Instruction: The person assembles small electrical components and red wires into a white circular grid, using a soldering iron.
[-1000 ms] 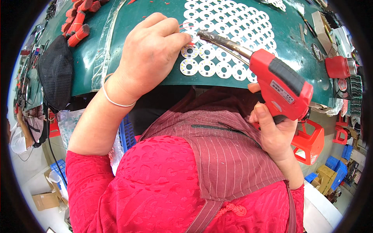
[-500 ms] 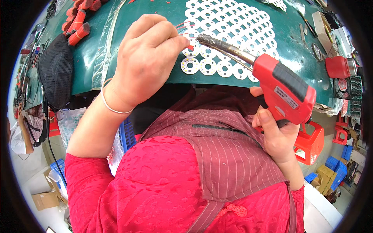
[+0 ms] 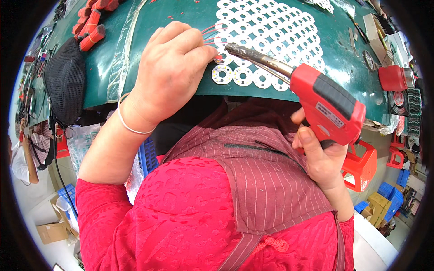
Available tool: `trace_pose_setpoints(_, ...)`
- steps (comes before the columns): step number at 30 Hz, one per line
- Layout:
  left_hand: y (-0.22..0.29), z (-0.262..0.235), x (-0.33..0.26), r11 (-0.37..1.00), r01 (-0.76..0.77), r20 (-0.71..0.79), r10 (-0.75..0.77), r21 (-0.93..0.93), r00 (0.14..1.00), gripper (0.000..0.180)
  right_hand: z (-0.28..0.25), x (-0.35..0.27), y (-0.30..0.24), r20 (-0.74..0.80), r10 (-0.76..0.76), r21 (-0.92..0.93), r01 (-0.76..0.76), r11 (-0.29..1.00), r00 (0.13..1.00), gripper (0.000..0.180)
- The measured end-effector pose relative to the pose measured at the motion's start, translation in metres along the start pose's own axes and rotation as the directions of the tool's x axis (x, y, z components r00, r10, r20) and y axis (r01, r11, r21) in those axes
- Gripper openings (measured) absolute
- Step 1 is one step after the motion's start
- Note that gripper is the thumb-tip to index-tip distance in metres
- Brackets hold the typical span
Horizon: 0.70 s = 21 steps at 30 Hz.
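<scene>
My right hand (image 3: 318, 153) grips a red and black soldering gun (image 3: 330, 104) by its handle. Its dark tip (image 3: 230, 48) points left, close to the fingers of my left hand (image 3: 174, 67). That left hand is closed in a pinch on thin red wires (image 3: 211, 32), whose ends stick out over the boards; the fingertips are partly hidden. Beneath lie rows of white ring-shaped LED boards (image 3: 242, 76) with centre holes. One LED board (image 3: 222, 74) near the table edge shows small yellowish chips. Whether the tip touches a wire or board, I cannot tell.
Bundles of red wires (image 3: 92, 38) lie at the far left of the green table (image 3: 149, 13). A black mesh cap (image 3: 65, 81) hangs at its left edge. At the right stand a red container (image 3: 392, 78) and a tape-like roll (image 3: 398, 99). A red stool (image 3: 361, 167) is below.
The soldering gun has shifted slightly left, bringing its tip a bit nearer my left fingers. My left hand has moved only slightly, still pinching the wires.
</scene>
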<state>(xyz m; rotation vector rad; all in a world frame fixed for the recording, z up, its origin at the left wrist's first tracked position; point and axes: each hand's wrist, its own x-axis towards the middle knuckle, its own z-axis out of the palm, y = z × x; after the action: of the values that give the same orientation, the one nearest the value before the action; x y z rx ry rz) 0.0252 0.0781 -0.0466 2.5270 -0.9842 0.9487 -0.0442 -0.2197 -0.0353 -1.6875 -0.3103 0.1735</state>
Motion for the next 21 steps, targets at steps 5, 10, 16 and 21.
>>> trace_pose_setpoints(5,0.0,0.001,0.0,1.0,0.001,-0.007,-0.001,-0.01,1.0,0.016,0.006,0.004,0.004,-0.015,-0.088,0.018,0.088,0.996,0.996,0.039)
trace_pose_setpoints(10,0.001,0.001,0.0,1.0,0.0,-0.004,0.0,-0.003,1.0,0.016,0.007,0.004,0.003,-0.006,-0.078,-0.009,0.078,0.997,0.997,0.038)
trace_pose_setpoints(16,0.0,0.002,0.0,1.0,-0.003,-0.012,0.003,-0.002,1.0,0.016,-0.002,0.002,0.009,0.061,-0.1,-0.109,0.106,0.988,0.993,0.033)
trace_pose_setpoints(21,0.001,0.002,0.0,1.0,-0.004,-0.012,0.004,-0.003,1.0,0.015,0.001,0.004,0.007,0.097,-0.134,-0.089,0.143,0.986,0.986,0.034)
